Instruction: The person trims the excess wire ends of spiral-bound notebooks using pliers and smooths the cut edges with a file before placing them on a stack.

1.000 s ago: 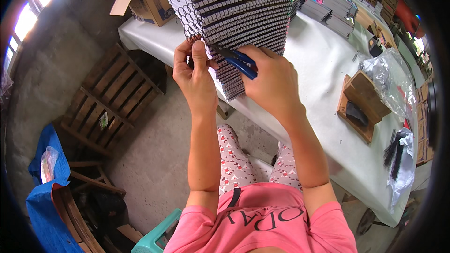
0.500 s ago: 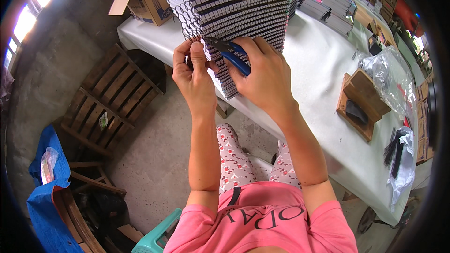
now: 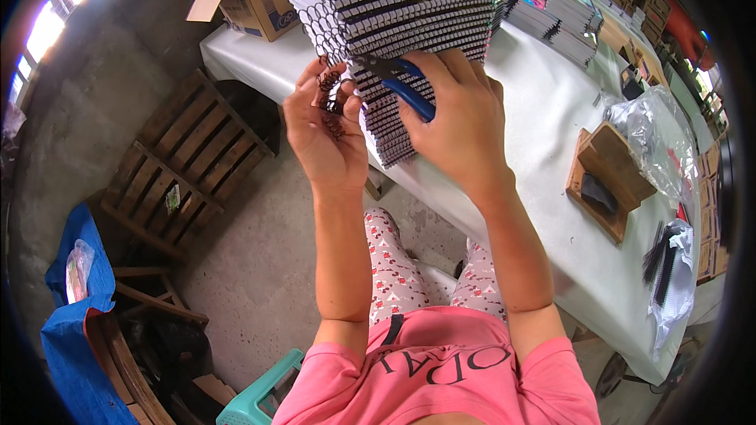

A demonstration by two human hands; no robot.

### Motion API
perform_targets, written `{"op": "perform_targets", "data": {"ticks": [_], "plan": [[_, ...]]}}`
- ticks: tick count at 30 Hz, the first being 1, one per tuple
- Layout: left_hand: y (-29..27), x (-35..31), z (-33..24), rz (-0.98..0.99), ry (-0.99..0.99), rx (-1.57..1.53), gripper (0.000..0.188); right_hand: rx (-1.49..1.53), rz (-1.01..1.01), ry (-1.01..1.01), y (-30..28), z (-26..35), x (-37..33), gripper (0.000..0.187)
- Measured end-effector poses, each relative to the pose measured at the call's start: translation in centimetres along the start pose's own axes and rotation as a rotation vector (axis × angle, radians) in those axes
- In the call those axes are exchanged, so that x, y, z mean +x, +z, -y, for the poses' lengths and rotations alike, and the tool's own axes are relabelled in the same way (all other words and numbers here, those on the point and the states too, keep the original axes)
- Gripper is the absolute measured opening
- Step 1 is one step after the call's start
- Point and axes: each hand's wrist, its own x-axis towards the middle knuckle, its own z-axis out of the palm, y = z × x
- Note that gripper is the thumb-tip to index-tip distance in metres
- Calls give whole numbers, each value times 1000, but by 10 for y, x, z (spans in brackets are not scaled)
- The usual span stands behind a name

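Observation:
A tall stack of spiral-bound notebooks (image 3: 417, 12) stands in front of me, its rows of black coil bindings turned toward me. In my right hand (image 3: 465, 122) is a pair of blue-handled cutting pliers (image 3: 416, 101), its jaws against the coils near the stack's left corner. My left hand (image 3: 324, 145) is just left of that corner, palm up, with fingers curled loosely round several short black coil pieces (image 3: 332, 122). Its fingertips are close to the coil ends on the stack's left side.
A white-covered table (image 3: 528, 142) carries the stack. On it are an open cardboard box (image 3: 256, 0), more notebooks (image 3: 563, 20), a wooden L-shaped block (image 3: 610, 177), clear plastic (image 3: 657, 130) and loose black coils (image 3: 665, 267). A wooden slatted pallet (image 3: 177, 165) leans at left; a teal stool (image 3: 264, 393) is below.
My left fingers have loosened from a pinch at the coil ends, and the coil pieces in the palm now show. My right hand has shifted slightly right with the pliers.

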Motion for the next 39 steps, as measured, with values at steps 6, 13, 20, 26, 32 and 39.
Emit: {"op": "perform_targets", "data": {"ticks": [6, 13, 20, 26, 32, 39], "plan": [[4, 10, 4, 103, 243, 483, 18, 83, 66, 49, 0, 5, 1, 35], [5, 11, 4, 64, 294, 608, 17, 129, 186, 134, 0, 5, 5, 30], [4, 10, 4, 54, 350, 698, 19, 73, 121, 75, -15, 6, 4, 34], [9, 5, 4, 44, 359, 750, 22, -12, -12, -2, -14, 5, 4, 38], [7, 6, 6, 41, 365, 740, 22, 155, 82, 97, -5, 8, 4, 35], [6, 6, 7, 44, 371, 713, 22, 231, 82, 107, -8, 6, 5, 32]]}}
